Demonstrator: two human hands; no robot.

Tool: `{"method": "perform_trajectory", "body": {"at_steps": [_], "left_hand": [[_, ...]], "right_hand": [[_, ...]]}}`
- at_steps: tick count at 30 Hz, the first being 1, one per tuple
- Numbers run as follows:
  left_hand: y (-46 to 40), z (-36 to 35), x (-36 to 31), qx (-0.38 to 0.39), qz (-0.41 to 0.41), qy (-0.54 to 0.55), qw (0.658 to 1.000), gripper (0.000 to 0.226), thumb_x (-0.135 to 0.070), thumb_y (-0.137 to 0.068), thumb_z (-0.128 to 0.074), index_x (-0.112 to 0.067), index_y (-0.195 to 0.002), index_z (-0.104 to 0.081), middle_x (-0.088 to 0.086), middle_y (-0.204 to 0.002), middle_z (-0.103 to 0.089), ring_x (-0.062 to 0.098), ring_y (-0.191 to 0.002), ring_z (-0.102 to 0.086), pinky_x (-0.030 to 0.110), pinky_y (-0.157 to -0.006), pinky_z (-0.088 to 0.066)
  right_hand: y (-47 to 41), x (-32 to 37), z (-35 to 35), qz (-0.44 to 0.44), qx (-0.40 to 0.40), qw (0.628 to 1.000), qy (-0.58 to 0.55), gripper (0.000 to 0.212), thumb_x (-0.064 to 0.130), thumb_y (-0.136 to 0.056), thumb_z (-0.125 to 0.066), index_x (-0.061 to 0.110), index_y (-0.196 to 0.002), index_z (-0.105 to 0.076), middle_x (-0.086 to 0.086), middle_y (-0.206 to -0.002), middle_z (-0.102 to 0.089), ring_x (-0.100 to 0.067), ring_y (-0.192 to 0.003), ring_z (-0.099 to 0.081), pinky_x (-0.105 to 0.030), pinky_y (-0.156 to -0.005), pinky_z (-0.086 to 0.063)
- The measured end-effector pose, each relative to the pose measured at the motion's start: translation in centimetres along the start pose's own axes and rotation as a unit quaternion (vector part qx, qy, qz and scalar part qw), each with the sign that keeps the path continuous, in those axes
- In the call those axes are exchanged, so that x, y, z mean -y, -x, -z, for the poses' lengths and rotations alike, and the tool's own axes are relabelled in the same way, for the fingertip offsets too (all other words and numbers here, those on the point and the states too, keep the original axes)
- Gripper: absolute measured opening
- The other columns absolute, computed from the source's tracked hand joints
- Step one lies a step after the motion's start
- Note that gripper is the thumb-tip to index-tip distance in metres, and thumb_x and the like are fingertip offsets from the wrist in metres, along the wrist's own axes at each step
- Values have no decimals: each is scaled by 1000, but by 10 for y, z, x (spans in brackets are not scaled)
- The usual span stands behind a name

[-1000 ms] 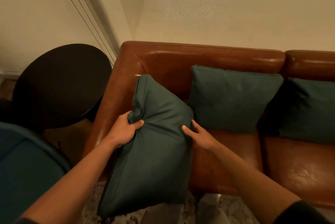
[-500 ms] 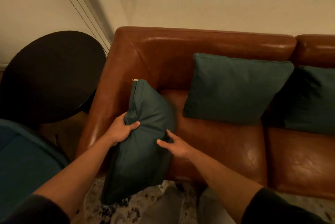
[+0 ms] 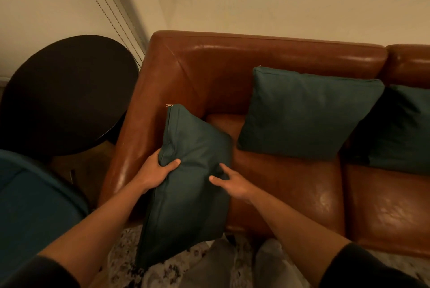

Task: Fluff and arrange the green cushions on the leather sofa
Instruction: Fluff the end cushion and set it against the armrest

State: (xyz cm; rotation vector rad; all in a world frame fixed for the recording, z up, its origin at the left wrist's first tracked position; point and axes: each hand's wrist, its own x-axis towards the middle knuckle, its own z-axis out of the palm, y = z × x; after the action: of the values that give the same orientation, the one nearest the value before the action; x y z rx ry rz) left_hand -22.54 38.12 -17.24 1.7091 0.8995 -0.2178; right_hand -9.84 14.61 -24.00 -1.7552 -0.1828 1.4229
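A dark green cushion stands on edge in front of the brown leather sofa, its zip at the top left. My left hand grips its left edge, thumb on the front. On the cushion's right side lies my right hand, fingers spread against the fabric. A second green cushion leans on the sofa back. A third green cushion sits further right, partly cut off by the frame.
A round dark side table stands left of the sofa arm. A blue upholstered seat fills the lower left. Blind cords hang on the wall. My legs stand on a patterned rug.
My right hand has moved left across the held cushion, pressing its side inward. The cushion has dropped lower in front of the seat and looks narrower.
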Motion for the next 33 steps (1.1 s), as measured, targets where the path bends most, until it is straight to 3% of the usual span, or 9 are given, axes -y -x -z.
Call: {"method": "perform_trajectory", "body": {"at_steps": [5, 9, 11, 15, 19, 24, 28, 31, 33], "left_hand": [[4, 14, 1, -61, -18, -76, 995, 104, -44, -82, -81, -25, -162, -18, 0, -154, -46, 15, -135, -49, 25, -103, -40], [1, 8, 2, 15, -63, -98, 993, 104, -43, -82, -81, -36, -161, -13, -17, -148, -47, -10, -120, -52, 8, -97, -40], [-3, 3, 5, 31, -77, -105, 991, 101, -39, -86, -79, -37, -161, -12, -16, -150, -46, -7, -126, -51, 15, -105, -41], [-15, -5, 9, 29, -66, -75, 995, 92, -24, -93, -73, -27, -163, -13, -7, -159, -41, 9, -143, -42, 38, -120, -34], [-14, -23, 3, 2, -42, -1, 999, 83, -2, -95, -65, -18, -162, -17, 2, -155, -46, 11, -139, -46, 35, -119, -35], [-12, -14, 4, 9, -35, 37, 999, 80, 0, -97, -63, -21, -162, -20, -2, -145, -56, 3, -127, -56, 23, -108, -45], [-11, -10, 1, 18, -43, 10, 999, 81, -1, -96, -64, -22, -161, -20, -6, -142, -55, 2, -126, -55, 9, -97, -45], [-12, -9, 4, 26, -47, -20, 998, 81, -5, -96, -65, -24, -161, -19, -7, -146, -51, 7, -134, -49, 20, -110, -41], [-17, -3, 8, 14, -38, -27, 999, 80, -6, -96, -65, -24, -160, -21, -10, -142, -53, 8, -133, -49, 32, -117, -37]], "right_hand": [[-8, -2, -1, -9, -26, 999, -19, 103, 56, -84, -77, 22, -163, -21, 5, -158, -41, -17, -147, -39, -33, -120, -34], [-23, -14, -16, -22, -59, 997, -52, 124, 76, -59, -85, 29, -160, -31, 8, -157, -48, -13, -140, -50, -35, -116, -42], [-29, -19, -25, -33, -77, 996, -43, 135, 82, -54, -83, 25, -162, -26, 7, -159, -44, -15, -143, -46, -35, -117, -41], [-29, -9, -44, -21, -142, 989, -38, 97, 55, -82, -80, 14, -158, -37, -3, -155, -50, -24, -144, -45, -33, -117, -38], [-29, -6, -49, 8, -227, 972, 65, 31, 42, -98, -66, 13, -100, -75, -17, -120, -72, -35, -117, -64, -34, -91, -48], [-9, 3, -38, 62, -243, 961, 115, 45, 36, -103, -59, 21, -62, -50, -23, -94, -71, -40, -95, -66, -34, -71, -39], [-8, 4, -32, 56, -220, 968, 107, 40, 40, -104, -56, 6, -94, -73, -19, -106, -74, -36, -105, -67, -34, -79, -46], [-20, -3, -28, 29, -179, 979, 97, 37, 35, -104, -56, 15, -77, -71, -8, -87, -74, -35, -99, -69, -35, -87, -52], [-32, -12, -28, 23, -157, 983, 93, 31, 33, -104, -56, 18, -84, -75, 14, -68, -57, -22, -79, -65, -51, -90, -57]]}}
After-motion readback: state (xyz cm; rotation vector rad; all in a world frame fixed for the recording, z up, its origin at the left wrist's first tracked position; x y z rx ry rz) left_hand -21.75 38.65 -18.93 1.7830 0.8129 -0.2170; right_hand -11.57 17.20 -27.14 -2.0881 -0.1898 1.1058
